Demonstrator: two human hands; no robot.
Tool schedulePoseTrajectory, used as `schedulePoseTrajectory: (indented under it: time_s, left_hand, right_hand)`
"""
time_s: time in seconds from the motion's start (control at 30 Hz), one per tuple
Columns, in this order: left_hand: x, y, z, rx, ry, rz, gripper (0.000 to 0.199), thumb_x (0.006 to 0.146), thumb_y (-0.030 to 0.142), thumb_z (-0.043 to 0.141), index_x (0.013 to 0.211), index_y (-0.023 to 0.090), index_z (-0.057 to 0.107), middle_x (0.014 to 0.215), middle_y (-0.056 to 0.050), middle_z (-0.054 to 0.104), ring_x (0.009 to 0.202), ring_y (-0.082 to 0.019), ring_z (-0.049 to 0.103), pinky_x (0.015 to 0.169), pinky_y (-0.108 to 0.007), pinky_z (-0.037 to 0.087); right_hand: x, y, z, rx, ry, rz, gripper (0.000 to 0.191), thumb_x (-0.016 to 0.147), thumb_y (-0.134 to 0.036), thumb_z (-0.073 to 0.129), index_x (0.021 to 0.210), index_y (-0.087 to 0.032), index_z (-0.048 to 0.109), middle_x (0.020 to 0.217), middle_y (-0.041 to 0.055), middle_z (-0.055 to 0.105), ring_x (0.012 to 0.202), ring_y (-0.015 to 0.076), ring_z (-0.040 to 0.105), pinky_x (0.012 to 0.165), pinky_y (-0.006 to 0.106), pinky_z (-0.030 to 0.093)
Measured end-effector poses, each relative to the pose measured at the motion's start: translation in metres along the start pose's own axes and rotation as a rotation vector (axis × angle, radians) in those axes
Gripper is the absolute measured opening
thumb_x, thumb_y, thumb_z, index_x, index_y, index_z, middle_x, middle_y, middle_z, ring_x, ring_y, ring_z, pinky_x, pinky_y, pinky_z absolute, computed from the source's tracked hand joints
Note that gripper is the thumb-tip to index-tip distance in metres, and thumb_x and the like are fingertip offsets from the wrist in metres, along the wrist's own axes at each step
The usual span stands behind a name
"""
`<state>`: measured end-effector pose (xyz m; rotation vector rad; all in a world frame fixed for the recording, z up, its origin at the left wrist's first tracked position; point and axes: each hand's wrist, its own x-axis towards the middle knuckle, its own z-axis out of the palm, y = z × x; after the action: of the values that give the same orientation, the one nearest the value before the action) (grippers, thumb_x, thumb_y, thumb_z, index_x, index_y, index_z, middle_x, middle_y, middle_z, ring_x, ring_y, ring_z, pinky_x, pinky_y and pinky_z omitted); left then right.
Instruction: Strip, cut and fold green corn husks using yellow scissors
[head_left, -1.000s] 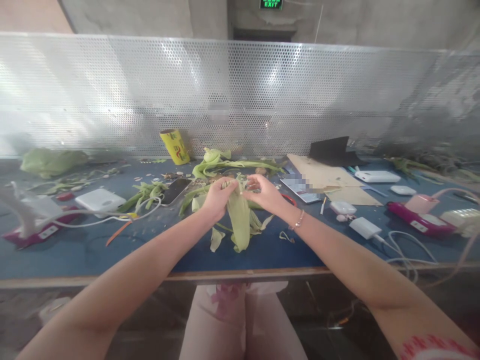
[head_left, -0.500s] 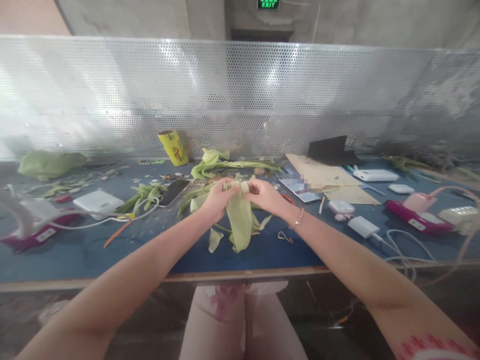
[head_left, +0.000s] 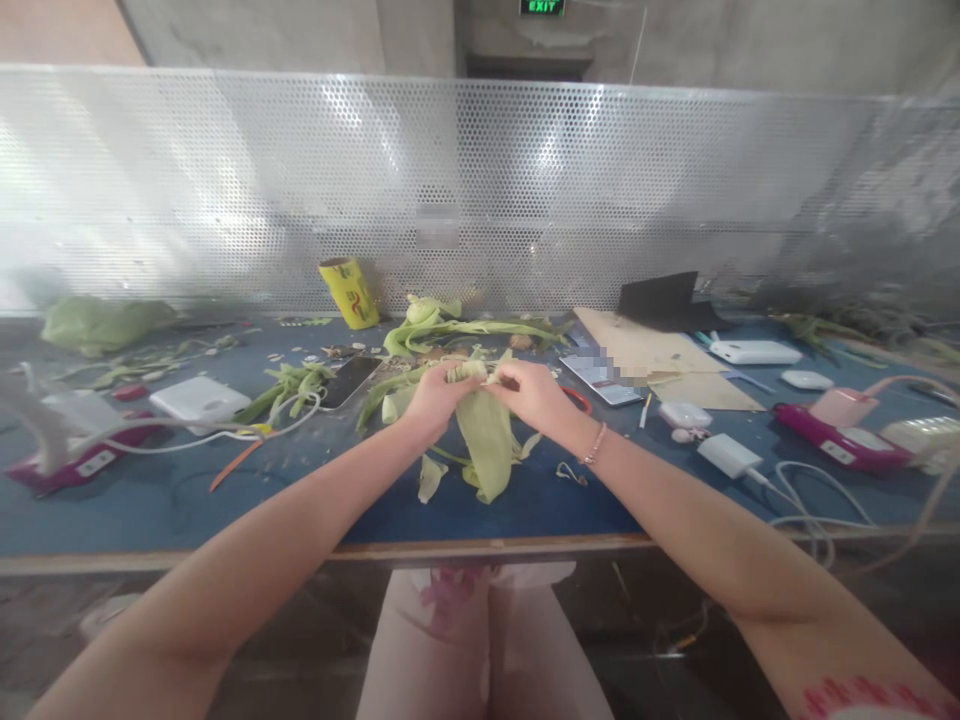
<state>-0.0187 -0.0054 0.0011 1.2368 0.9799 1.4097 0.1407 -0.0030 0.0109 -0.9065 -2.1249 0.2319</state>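
Over the table's front middle, my left hand (head_left: 441, 398) is closed round a small pale-green roll that looks like wound husk. A wide corn husk (head_left: 486, 445) hangs down from between my hands, its lower end near the tabletop. My right hand (head_left: 531, 390) is closed, its thumb and fingertips pinching the husk's upper end beside the roll. Small husk pieces (head_left: 432, 478) lie below my left hand. Beyond the hands are a long bunch of green husks (head_left: 480, 330) and a yellow can-like tube (head_left: 351, 293). My fingers partly cover the roll.
On the blue table (head_left: 300, 510), a phone (head_left: 352, 382) and green scraps (head_left: 289, 388) lie left. To the right are a second phone (head_left: 606, 380), brown paper (head_left: 637, 345), a white charger (head_left: 729, 456) with cable and a purple power strip (head_left: 840, 440). A perforated metal screen (head_left: 495, 190) stands behind.
My right hand has turned and shifted slightly at the roll, fingertips curled in more. The hanging husk has swung a little to the right. The whole view has shifted slightly.
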Motion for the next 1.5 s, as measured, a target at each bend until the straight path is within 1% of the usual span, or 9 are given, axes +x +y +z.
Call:
schedulePoseTrajectory:
  time_s: [0.1,0.3,0.53,0.6,0.73,0.83,0.93,1.1,1.5]
  left_hand:
    - [-0.001,0.001,0.001,-0.067,-0.016,-0.046,0.031,0.052,0.028,0.079,0.074,0.013,0.062,0.058,0.001,0.060,0.052,-0.012,0.056,0.056,-0.028,0.047]
    - [-0.005,0.005,0.005,-0.148,-0.002,-0.112,0.029,0.051,0.025,0.079,0.068,0.012,0.060,0.060,-0.002,0.062,0.054,-0.014,0.059,0.055,-0.028,0.047]
    - [-0.006,0.010,0.005,-0.201,0.037,-0.168,0.028,0.047,0.022,0.079,0.064,0.012,0.059,0.057,-0.001,0.062,0.052,-0.014,0.058,0.054,-0.027,0.047]
    - [-0.004,0.009,0.003,-0.177,0.039,-0.128,0.029,0.048,0.023,0.079,0.066,0.012,0.060,0.058,-0.001,0.062,0.052,-0.013,0.058,0.053,-0.027,0.047]
    - [0.000,0.008,-0.001,-0.113,0.056,-0.042,0.033,0.051,0.029,0.079,0.073,0.013,0.061,0.060,-0.001,0.062,0.050,-0.012,0.057,0.051,-0.026,0.047]
    - [0.000,0.009,-0.001,-0.126,0.077,-0.046,0.038,0.051,0.027,0.080,0.080,0.015,0.058,0.062,0.000,0.063,0.052,-0.012,0.058,0.053,-0.026,0.049]
    - [-0.001,0.012,0.002,-0.193,0.025,-0.079,0.042,0.051,0.021,0.079,0.086,0.016,0.056,0.068,0.000,0.065,0.057,-0.013,0.061,0.058,-0.027,0.051]
    - [-0.004,0.014,0.004,-0.238,-0.139,-0.050,0.035,0.054,0.017,0.077,0.085,0.012,0.062,0.079,-0.005,0.069,0.072,-0.017,0.065,0.073,-0.032,0.052]
    - [0.001,0.011,-0.001,-0.095,0.022,-0.032,0.032,0.053,0.028,0.079,0.077,0.012,0.065,0.075,-0.005,0.068,0.066,-0.014,0.062,0.063,-0.027,0.050]
  right_hand:
    - [-0.002,-0.004,-0.003,-0.128,-0.003,-0.112,0.017,0.085,-0.018,0.049,0.068,-0.016,0.053,0.068,0.0006,0.053,0.066,0.0119,0.049,0.062,0.023,0.035]
    - [-0.007,-0.010,-0.007,-0.639,-0.100,-0.370,0.021,0.090,-0.009,0.036,0.085,-0.014,0.057,0.080,0.0073,0.055,0.075,0.0171,0.050,0.064,0.028,0.037]
    - [-0.008,-0.012,-0.011,-0.661,-0.146,-0.525,0.024,0.088,-0.005,0.036,0.084,-0.014,0.058,0.081,0.0086,0.058,0.079,0.0183,0.053,0.069,0.031,0.042]
    - [-0.007,-0.010,-0.008,-0.506,-0.129,-0.466,0.019,0.088,-0.010,0.039,0.088,-0.015,0.057,0.084,0.0083,0.059,0.080,0.0181,0.054,0.072,0.031,0.044]
    - [-0.003,-0.004,0.003,-0.012,0.001,-0.056,0.022,0.083,-0.025,0.054,0.103,-0.017,0.054,0.084,0.0046,0.061,0.074,0.0154,0.056,0.068,0.029,0.045]
    - [0.001,0.000,0.007,0.172,-0.011,0.139,0.016,0.078,-0.032,0.056,0.082,-0.016,0.057,0.071,0.0011,0.059,0.064,0.0141,0.052,0.061,0.027,0.041]
    - [0.004,0.005,0.006,0.242,0.012,0.207,0.022,0.077,-0.036,0.055,0.066,-0.017,0.055,0.062,-0.0007,0.054,0.059,0.0129,0.047,0.058,0.026,0.037]
    - [0.005,0.011,0.005,0.458,0.086,0.298,0.022,0.074,-0.038,0.057,0.071,-0.017,0.058,0.063,-0.0010,0.055,0.056,0.0114,0.046,0.054,0.024,0.036]
    - [0.006,0.022,0.017,0.870,0.185,0.486,0.026,0.062,-0.039,0.066,0.075,-0.018,0.059,0.071,0.0004,0.061,0.060,0.0134,0.055,0.057,0.027,0.046]
